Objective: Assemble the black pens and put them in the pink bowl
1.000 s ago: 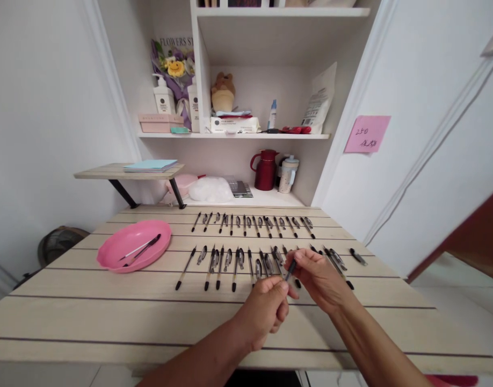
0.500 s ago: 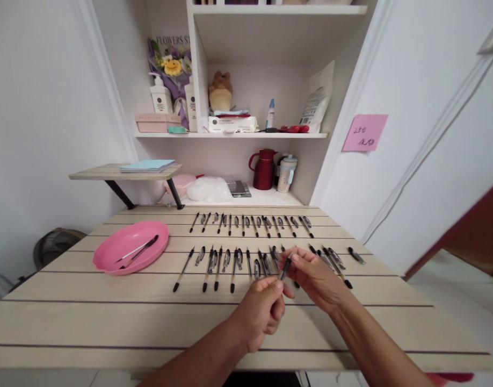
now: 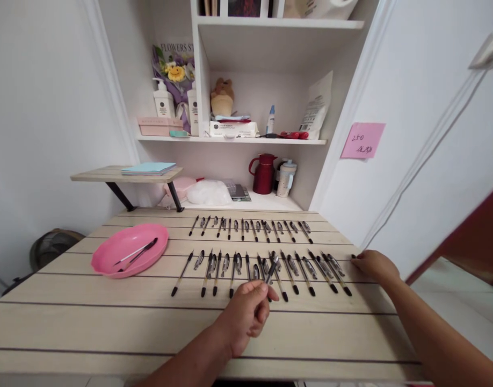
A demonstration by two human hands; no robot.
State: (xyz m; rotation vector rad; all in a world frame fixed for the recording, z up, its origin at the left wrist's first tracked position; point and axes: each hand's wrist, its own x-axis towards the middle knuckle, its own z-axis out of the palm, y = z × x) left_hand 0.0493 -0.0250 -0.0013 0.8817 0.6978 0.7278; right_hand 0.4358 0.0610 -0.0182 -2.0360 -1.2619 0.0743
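One slim pen piece (image 3: 272, 269), curled left fingers (image 3: 262, 312), striped tabletop (image 3: 109, 329).

Soft indoor light, greyish shade beneath the upper shelf (image 3: 278, 22), wide-angle stretch at edges, fine detail blurred

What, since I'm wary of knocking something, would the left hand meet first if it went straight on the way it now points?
Probably the near row of pens, just beyond the left hand; the pen part it holds would lead. Its height is unclear, so it might pass over them.
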